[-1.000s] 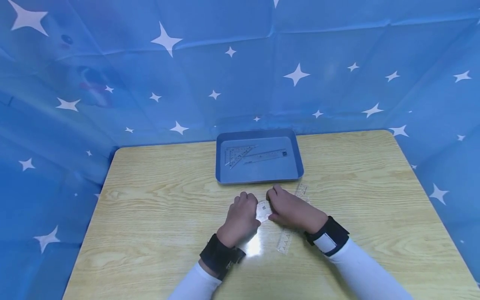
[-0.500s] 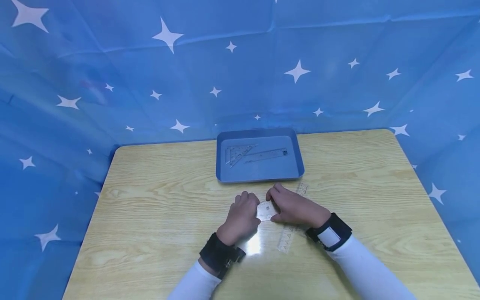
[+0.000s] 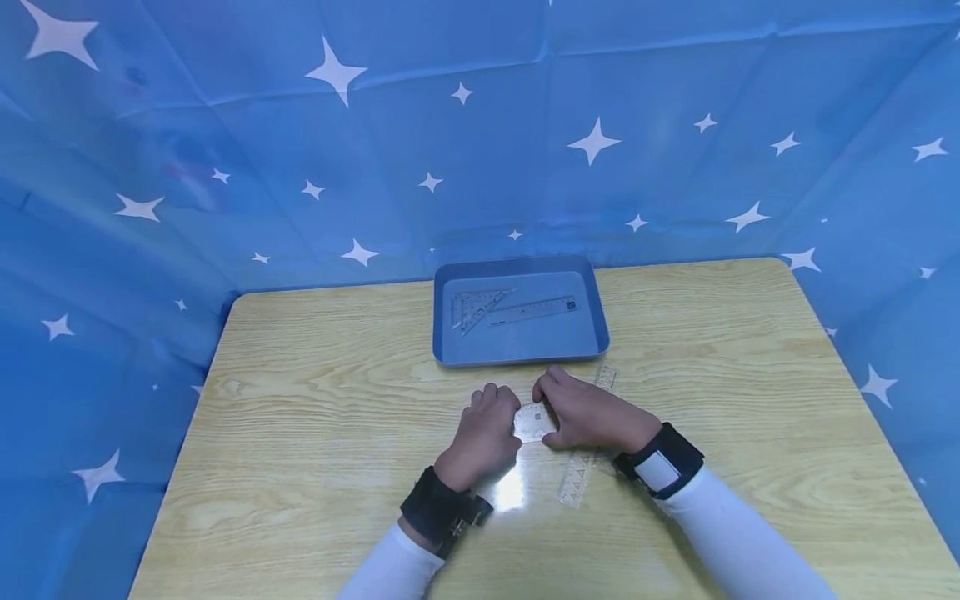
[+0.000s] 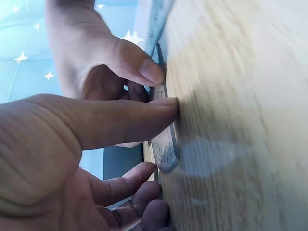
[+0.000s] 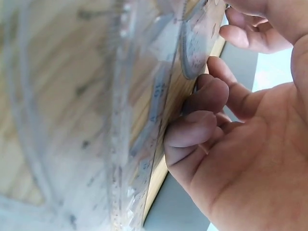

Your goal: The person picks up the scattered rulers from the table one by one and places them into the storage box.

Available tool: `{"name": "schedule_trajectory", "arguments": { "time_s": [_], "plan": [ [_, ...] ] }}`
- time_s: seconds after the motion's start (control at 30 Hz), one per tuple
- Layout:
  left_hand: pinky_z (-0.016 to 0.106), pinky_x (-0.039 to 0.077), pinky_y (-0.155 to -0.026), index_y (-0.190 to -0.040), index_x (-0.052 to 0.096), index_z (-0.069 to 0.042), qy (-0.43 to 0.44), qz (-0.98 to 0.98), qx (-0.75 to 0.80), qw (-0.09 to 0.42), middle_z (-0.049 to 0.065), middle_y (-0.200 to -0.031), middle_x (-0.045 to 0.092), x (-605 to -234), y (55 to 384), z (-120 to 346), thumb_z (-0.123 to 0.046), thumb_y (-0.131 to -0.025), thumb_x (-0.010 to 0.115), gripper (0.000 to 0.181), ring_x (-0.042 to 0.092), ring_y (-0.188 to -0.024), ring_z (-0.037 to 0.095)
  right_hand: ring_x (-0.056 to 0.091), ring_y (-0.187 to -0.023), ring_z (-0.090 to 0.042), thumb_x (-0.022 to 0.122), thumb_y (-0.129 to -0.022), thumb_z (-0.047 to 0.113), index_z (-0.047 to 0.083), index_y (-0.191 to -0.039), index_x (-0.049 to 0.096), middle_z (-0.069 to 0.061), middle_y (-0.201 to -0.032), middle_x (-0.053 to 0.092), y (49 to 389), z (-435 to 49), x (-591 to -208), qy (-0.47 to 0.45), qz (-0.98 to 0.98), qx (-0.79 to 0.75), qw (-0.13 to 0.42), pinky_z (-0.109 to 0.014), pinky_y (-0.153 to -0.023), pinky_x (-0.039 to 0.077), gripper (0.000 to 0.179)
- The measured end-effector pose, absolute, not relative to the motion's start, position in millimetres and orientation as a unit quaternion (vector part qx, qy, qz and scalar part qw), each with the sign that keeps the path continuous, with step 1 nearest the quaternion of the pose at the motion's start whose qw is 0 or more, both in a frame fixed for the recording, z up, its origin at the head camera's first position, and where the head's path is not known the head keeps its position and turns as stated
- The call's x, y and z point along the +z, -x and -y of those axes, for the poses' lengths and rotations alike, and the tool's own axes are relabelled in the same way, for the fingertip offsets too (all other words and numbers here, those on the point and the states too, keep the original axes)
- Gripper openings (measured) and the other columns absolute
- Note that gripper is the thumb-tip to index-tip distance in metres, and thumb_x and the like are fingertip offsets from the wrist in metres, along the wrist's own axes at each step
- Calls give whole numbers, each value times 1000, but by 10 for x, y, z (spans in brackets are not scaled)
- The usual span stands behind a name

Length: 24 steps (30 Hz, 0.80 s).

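A small clear protractor (image 3: 532, 422) with a rounded edge and printed marks lies on or just above the table, between both hands. My left hand (image 3: 482, 433) holds its left end, thumb at the near edge and curled fingers at the far edge. My right hand (image 3: 588, 412) holds the right end likewise, hiding that part. In the left wrist view the left thumb overlaps the protractor (image 4: 165, 149), the right thumb close above. Under my right hand runs a clear ruler (image 3: 576, 479) with triangular cutouts, partly covered. The right wrist view shows clear printed plastic (image 5: 144, 168) close up.
Beyond the hands, a blue tray (image 3: 517, 362) stands at the table's back edge. Inside it lie a clear set square (image 3: 480, 308) and a clear ruler (image 3: 532, 311). A blue star-patterned cloth (image 3: 510, 150) hangs behind the wooden table (image 3: 315, 433).
My right hand has shifted very slightly right over the last second, showing a little more of the protractor. The left hand stays nearly still.
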<state>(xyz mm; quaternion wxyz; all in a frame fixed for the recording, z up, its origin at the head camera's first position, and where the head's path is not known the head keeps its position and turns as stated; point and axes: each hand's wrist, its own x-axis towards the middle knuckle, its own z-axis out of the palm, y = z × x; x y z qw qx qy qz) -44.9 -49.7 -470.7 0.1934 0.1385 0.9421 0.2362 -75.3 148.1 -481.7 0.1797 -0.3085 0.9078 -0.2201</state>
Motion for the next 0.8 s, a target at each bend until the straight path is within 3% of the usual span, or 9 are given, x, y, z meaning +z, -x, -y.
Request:
{"name": "schedule_trajectory", "arguments": {
  "time_s": [0.2,0.33,0.6,0.8],
  "plan": [
    [41,45,-83,-118,63,-5,-137,-938,251,194,10,-110,53,-4724,437,509,-2,-83,74,37,46,-101,27,51,-88,-13,85,-78,27,9,-116,56,-1,-107,49,770,-1474,-4813,307,-909,-214,184,-32,-80,53,52],
    [43,45,-84,-120,61,-4,-131,-940,253,186,10,-112,52,-4741,417,515,-9,-83,79,42,46,-102,28,53,-90,-14,85,-79,27,8,-121,56,-2,-111,51,769,-1456,-4803,296,-909,-219,194,-35,-84,54,55],
    [42,47,-81,-116,62,-3,-129,-946,247,164,11,-109,54,-4727,416,493,-15,-82,84,42,50,-99,29,50,-81,-13,82,-76,24,11,-112,55,-1,-104,45,778,-1462,-4803,310,-909,-212,183,-28,-74,50,47],
    [44,47,-83,-116,64,-4,-127,-945,253,164,12,-110,58,-4726,433,501,-11,-83,82,38,52,-100,30,53,-89,-13,81,-78,24,8,-121,57,-2,-110,49,748,-1466,-4819,326,-911,-198,158,-32,-82,53,52]
  ]
}}
